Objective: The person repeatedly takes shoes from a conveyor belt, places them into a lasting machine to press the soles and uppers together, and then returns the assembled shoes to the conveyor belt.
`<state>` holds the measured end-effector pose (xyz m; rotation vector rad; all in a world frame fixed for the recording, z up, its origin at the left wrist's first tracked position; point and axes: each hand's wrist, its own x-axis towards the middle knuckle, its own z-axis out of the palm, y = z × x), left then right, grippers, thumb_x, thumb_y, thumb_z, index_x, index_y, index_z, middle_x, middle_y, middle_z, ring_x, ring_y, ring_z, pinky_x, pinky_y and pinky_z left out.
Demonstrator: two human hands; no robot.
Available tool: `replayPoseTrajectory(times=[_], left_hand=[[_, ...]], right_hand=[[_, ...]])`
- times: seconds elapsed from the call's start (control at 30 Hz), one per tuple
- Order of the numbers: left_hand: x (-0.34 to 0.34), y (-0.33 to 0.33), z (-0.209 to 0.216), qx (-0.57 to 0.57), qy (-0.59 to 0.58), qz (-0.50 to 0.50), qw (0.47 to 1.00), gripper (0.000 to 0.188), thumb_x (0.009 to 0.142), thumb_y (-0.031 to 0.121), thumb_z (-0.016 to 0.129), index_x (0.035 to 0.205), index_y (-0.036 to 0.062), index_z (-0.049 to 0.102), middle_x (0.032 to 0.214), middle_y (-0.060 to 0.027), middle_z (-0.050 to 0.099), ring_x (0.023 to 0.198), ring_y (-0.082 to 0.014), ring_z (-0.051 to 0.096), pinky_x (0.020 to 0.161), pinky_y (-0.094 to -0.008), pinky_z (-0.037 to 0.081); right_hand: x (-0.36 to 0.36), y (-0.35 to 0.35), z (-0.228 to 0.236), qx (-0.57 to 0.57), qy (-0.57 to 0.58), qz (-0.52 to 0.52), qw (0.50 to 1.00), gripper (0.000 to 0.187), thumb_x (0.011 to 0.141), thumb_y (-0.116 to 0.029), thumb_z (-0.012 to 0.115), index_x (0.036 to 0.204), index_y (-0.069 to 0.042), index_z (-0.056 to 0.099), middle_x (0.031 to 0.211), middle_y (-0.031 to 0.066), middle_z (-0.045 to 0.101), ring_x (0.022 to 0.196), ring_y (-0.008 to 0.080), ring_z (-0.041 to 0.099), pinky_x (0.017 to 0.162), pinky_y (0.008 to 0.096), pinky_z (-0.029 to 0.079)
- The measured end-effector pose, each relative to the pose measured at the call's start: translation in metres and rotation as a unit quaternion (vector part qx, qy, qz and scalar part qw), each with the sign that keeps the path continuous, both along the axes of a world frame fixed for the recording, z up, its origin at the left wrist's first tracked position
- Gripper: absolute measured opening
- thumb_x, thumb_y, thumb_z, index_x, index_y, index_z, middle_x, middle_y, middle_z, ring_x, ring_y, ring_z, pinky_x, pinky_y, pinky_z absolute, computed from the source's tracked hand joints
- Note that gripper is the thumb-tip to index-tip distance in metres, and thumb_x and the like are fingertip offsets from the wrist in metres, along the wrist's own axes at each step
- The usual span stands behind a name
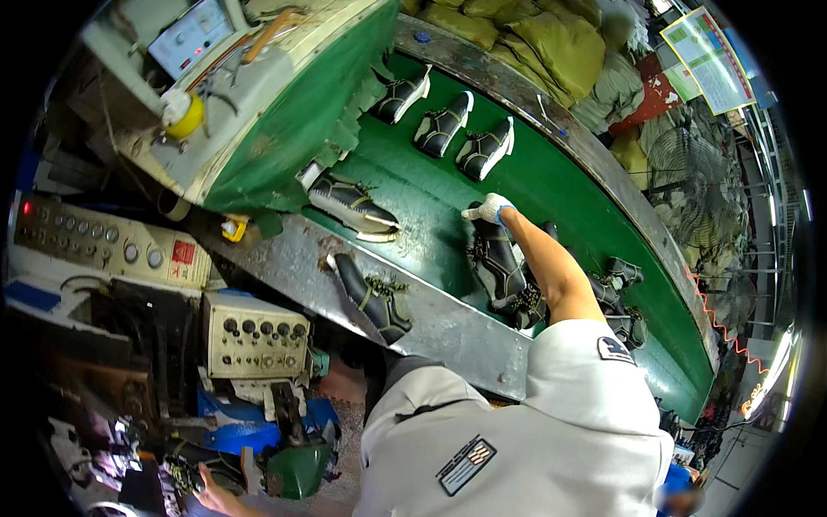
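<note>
My right hand [489,209], in a white glove with a blue cuff, closes on the upper end of a black work shoe [498,267] with a pale sole edge on the green conveyor belt [422,237]. At the lower left, my left hand [209,489] is against a dark laced shoe [183,470] at a machine; its fingers are partly hidden and look closed on it. A black shoe with yellow-black laces [370,297] lies on the metal ledge [457,332]. Another shoe [353,205] lies on its side on the belt.
Three shoes [444,125] stand along the belt's far side. More shoes [616,297] lie beyond my right forearm. Control boxes [257,336] stand left of the ledge. Tools and a yellow tape roll [183,116] lie on the green-sided housing [293,129]. A metal rail [594,181] borders the belt.
</note>
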<state>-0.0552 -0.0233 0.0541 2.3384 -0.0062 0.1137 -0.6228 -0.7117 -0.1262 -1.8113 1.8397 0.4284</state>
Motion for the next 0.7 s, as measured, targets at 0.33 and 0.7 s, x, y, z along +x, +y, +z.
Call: replayPoseTrajectory(times=[0.33, 0.7], left_hand=[[-0.029, 0.011, 0.000, 0.208, 0.010, -0.041, 0.977, 0.038, 0.084, 0.029, 0.080, 0.107, -0.0001, 0.075, 0.102, -0.0159, 0.074, 0.086, -0.0245, 0.067, 0.082, -0.0383, 0.054], [-0.026, 0.016, -0.016, 0.233, 0.052, -0.047, 0.970, 0.043, 0.082, 0.041, 0.080, 0.100, 0.0023, 0.078, 0.100, -0.0209, 0.074, 0.087, -0.0336, 0.069, 0.085, -0.0452, 0.056]], right_hand=[[-0.039, -0.113, -0.116, -0.137, -0.108, -0.383, 0.907, 0.089, 0.071, -0.067, 0.077, 0.117, 0.009, 0.067, 0.122, 0.0310, 0.066, 0.118, 0.0391, 0.064, 0.101, 0.0425, 0.048], [-0.053, -0.121, -0.125, -0.028, -0.557, -0.544, 0.627, 0.052, 0.087, -0.023, 0.078, 0.132, -0.005, 0.060, 0.113, 0.0123, 0.071, 0.102, 0.0273, 0.069, 0.088, 0.0518, 0.054]])
